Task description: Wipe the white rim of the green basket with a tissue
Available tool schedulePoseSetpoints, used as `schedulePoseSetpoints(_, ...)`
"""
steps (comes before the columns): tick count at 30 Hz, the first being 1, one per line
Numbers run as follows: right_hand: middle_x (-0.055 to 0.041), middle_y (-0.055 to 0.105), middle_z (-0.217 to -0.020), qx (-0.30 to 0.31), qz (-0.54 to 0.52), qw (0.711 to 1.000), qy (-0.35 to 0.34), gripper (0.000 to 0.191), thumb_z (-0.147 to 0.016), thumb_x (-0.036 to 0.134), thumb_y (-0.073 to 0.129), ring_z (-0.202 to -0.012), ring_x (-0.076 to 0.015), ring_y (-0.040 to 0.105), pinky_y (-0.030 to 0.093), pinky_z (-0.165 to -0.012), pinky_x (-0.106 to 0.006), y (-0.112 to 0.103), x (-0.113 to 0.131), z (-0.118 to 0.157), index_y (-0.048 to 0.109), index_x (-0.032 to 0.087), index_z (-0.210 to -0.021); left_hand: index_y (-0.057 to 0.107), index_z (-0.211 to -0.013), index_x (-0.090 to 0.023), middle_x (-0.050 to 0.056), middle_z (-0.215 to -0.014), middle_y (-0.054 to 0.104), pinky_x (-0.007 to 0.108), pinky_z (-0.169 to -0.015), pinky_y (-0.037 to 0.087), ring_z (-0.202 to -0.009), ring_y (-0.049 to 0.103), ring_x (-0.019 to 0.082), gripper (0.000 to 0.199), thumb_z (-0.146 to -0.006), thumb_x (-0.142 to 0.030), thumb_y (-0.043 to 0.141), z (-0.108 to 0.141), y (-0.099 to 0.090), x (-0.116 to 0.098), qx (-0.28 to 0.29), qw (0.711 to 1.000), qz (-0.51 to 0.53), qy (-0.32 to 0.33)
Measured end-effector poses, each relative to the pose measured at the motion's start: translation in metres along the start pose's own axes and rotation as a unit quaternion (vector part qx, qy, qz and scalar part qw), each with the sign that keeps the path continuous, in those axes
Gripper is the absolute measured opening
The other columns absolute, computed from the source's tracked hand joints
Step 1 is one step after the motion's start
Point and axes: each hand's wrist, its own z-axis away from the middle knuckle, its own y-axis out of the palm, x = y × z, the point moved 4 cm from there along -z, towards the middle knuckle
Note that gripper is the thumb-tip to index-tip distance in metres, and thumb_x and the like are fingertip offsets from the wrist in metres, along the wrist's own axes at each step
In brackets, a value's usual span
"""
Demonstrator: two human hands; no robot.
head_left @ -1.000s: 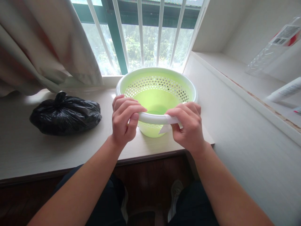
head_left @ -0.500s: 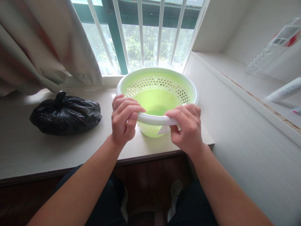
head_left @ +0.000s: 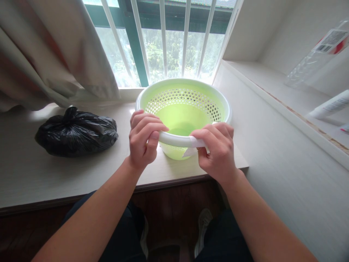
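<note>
A light green plastic basket with rows of holes and a thick white rim stands on the window ledge. My left hand is closed over the near left part of the rim, thumb below and fingers on top. On the near right part, my right hand grips the rim too. A strip of white paper or tape pokes out from under the right hand against the basket's outside; its other part is hidden by the fingers. Only the basket's bare green inside shows between the hands.
A tied black plastic bag lies left of the basket on the pale ledge. Behind are a barred window and a curtain. At right, a shelf holds a clear plastic bottle and a white tube.
Almost nothing differs. The basket's rim has shifted very slightly to the right, and both hands keep their hold on it.
</note>
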Motion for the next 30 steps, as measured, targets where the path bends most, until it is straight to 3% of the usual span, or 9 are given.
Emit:
schedulePoseSetpoints(11, 0.0008, 0.068, -0.087, 0.012, 0.001, 1.000, 0.001, 0.031, -0.081, 0.002, 0.057, -0.089, -0.0206, 0.054, 0.038, -0.093, -0.038, 0.000, -0.002, -0.001, 0.061, 0.024, -0.102, 0.072, -0.092, -0.023, 0.001, -0.090, 0.074, 0.045, -0.117, 0.045, -0.101, 0.069, 0.016, 0.032, -0.103, -0.029, 0.042, 0.000, -0.001, 0.003, 0.012, 1.000, -0.002, 0.009)
schedulePoseSetpoints(14, 0.0014, 0.068, -0.088, 0.029, 0.005, 1.000, 0.005, 0.031, -0.080, 0.002, 0.057, -0.090, -0.0205, 0.053, 0.038, -0.093, -0.037, 0.001, -0.005, -0.003, 0.061, 0.024, -0.101, 0.075, -0.104, -0.023, 0.002, -0.104, 0.078, 0.046, -0.118, 0.047, -0.109, 0.072, 0.017, 0.032, -0.103, -0.026, 0.043, -0.005, -0.005, 0.005, 0.037, 0.999, 0.023, 0.002)
schedulePoseSetpoints(17, 0.0020, 0.068, -0.090, 0.048, 0.011, 0.999, 0.005, 0.030, -0.081, 0.002, 0.057, -0.091, -0.0206, 0.054, 0.036, -0.093, -0.037, 0.006, -0.008, -0.007, 0.061, 0.025, -0.101, 0.074, -0.120, -0.023, 0.002, -0.123, 0.077, 0.045, -0.119, 0.051, -0.125, 0.070, 0.019, 0.036, -0.105, -0.026, 0.042, -0.012, -0.019, 0.006, 0.001, 0.999, 0.047, -0.025)
schedulePoseSetpoints(20, 0.0015, 0.068, -0.090, 0.062, 0.016, 0.998, 0.007, 0.028, -0.083, 0.003, 0.055, -0.092, -0.0212, 0.054, 0.035, -0.094, -0.037, 0.010, -0.009, -0.010, 0.060, 0.024, -0.101, 0.074, -0.123, -0.021, 0.001, -0.127, 0.076, 0.046, -0.122, 0.052, -0.131, 0.067, 0.019, 0.039, -0.106, -0.026, 0.040, -0.010, -0.041, 0.002, -0.024, 0.998, 0.031, -0.047)
schedulePoseSetpoints(24, 0.0007, 0.068, -0.091, 0.072, 0.015, 0.997, 0.013, 0.026, -0.086, 0.004, 0.055, -0.093, -0.0220, 0.054, 0.035, -0.093, -0.037, 0.013, -0.008, -0.013, 0.061, 0.024, -0.101, 0.076, -0.116, -0.020, 0.005, -0.122, 0.076, 0.044, -0.113, 0.054, -0.121, 0.070, 0.021, 0.035, -0.104, -0.027, 0.045, 0.031, -0.081, -0.011, 0.032, 0.993, -0.023, -0.107)
schedulePoseSetpoints(26, 0.0008, 0.068, -0.091, 0.073, 0.013, 0.997, 0.013, 0.027, -0.086, 0.004, 0.055, -0.094, -0.0222, 0.054, 0.034, -0.093, -0.037, 0.015, -0.007, -0.014, 0.061, 0.024, -0.102, 0.076, -0.115, -0.024, 0.004, -0.122, 0.074, 0.037, -0.113, 0.051, -0.121, 0.067, 0.018, 0.034, -0.104, -0.030, 0.044, 0.066, -0.105, -0.020, 0.103, 0.975, -0.091, -0.172)
schedulePoseSetpoints(28, 0.0008, 0.069, -0.092, 0.071, 0.012, 0.997, 0.012, 0.028, -0.085, 0.004, 0.055, -0.095, -0.0222, 0.054, 0.034, -0.093, -0.037, 0.017, -0.006, -0.014, 0.061, 0.024, -0.102, 0.077, -0.107, -0.024, 0.002, -0.112, 0.074, 0.029, -0.102, 0.051, -0.109, 0.068, 0.014, 0.027, -0.101, -0.027, 0.051, 0.103, -0.133, -0.037, 0.148, 0.958, -0.123, -0.211)
schedulePoseSetpoints(30, 0.0006, 0.069, -0.093, 0.073, 0.013, 0.997, 0.015, 0.027, -0.085, 0.004, 0.055, -0.095, -0.0222, 0.054, 0.033, -0.093, -0.037, 0.019, -0.006, -0.014, 0.062, 0.024, -0.103, 0.074, -0.108, -0.027, -0.001, -0.116, 0.072, 0.026, -0.101, 0.048, -0.110, 0.067, 0.012, 0.025, -0.101, -0.026, 0.050, 0.142, -0.164, -0.055, 0.182, 0.921, -0.187, -0.289)
